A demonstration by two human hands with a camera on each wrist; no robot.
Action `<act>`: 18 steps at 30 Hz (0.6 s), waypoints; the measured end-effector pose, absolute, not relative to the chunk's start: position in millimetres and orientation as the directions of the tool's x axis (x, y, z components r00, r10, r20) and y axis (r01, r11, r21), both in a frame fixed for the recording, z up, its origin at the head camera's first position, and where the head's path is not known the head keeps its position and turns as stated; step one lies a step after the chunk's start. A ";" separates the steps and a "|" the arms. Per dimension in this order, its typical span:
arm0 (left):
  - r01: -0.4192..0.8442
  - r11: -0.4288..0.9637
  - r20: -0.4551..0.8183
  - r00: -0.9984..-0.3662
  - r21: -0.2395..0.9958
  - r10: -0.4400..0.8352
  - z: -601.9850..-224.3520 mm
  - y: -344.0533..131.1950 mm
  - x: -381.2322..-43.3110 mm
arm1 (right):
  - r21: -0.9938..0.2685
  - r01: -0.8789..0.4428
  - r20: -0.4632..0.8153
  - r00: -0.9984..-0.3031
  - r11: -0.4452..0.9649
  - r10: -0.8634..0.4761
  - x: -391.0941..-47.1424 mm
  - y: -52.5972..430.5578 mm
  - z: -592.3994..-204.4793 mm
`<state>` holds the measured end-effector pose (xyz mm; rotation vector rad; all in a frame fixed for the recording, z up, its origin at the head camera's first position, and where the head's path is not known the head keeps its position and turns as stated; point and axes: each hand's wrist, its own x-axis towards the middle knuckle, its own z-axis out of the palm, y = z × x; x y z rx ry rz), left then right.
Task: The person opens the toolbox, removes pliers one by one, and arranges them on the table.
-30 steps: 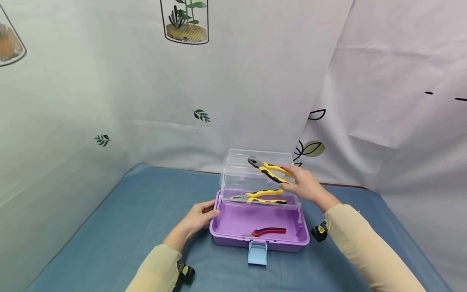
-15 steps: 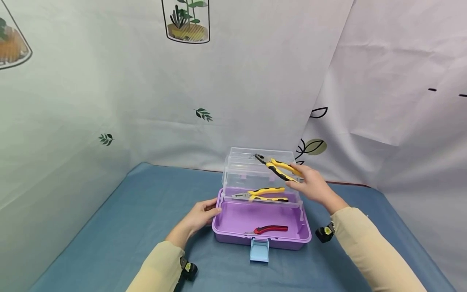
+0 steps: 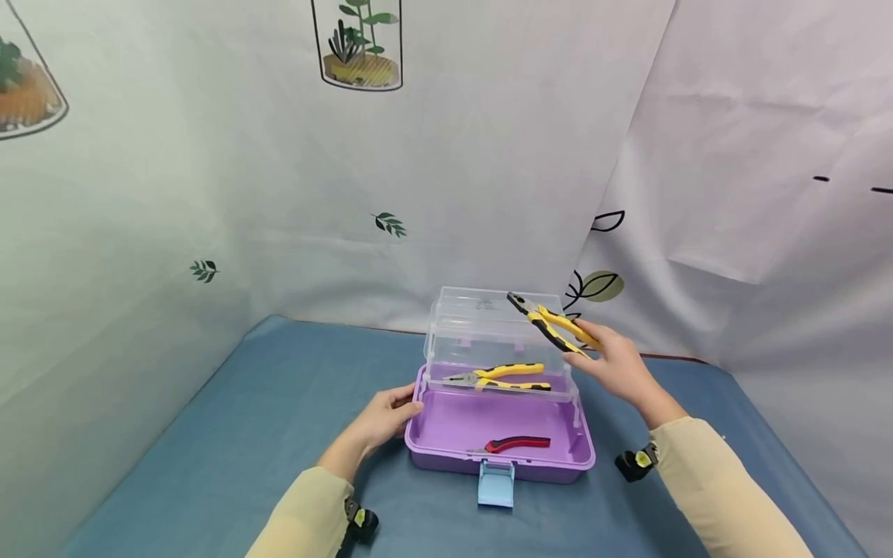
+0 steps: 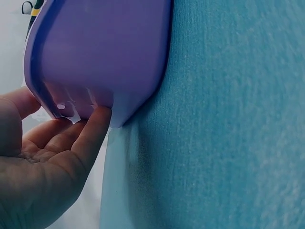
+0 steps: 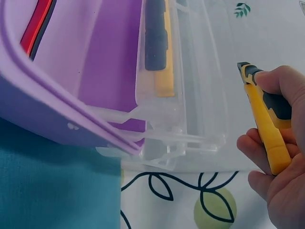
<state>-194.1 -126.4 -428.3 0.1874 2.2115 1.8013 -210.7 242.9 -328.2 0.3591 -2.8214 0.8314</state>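
A purple toolbox (image 3: 446,462) sits on the table with its clear lid and tray (image 3: 446,345) raised at the back. My left hand (image 3: 380,422) holds its left rim, thumb over the edge and fingers against the outer wall (image 4: 109,47). Beyond the box's back right corner, my right hand (image 3: 617,366) grips yellow-and-black pliers (image 3: 534,311) by the handles, jaws pointing up and left, in the air. Long-nose pliers (image 3: 480,378) with yellow handles lie in the clear tray. Red-and-black-handled pliers (image 3: 518,444) lie in the purple bottom; their tip is hard to make out.
A light blue latch (image 3: 496,487) hangs down at the box's front. The blue cloth (image 3: 279,395) covers the table, and a white printed curtain (image 3: 488,178) stands close behind the box and along both sides.
My right hand has moved to the right with the pliers, away from over the raised tray. My left hand keeps its hold on the box rim.
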 end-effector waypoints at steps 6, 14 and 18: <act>-0.069 0.230 -0.133 -0.953 0.971 0.273 -430.0 -128.6 -191.5 | -0.534 -0.238 0.246 -0.962 0.812 -0.120 -205.1 246.6 -334.8; -0.068 0.248 -0.133 -0.958 0.966 0.255 -427.6 -126.1 -190.4 | -0.560 -0.201 0.258 -0.964 0.804 -0.061 -201.6 253.1 -342.4; -0.066 0.245 -0.129 -0.959 0.967 0.252 -425.1 -123.9 -190.8 | -0.572 -0.191 0.267 -0.963 0.798 -0.039 -199.3 256.4 -342.4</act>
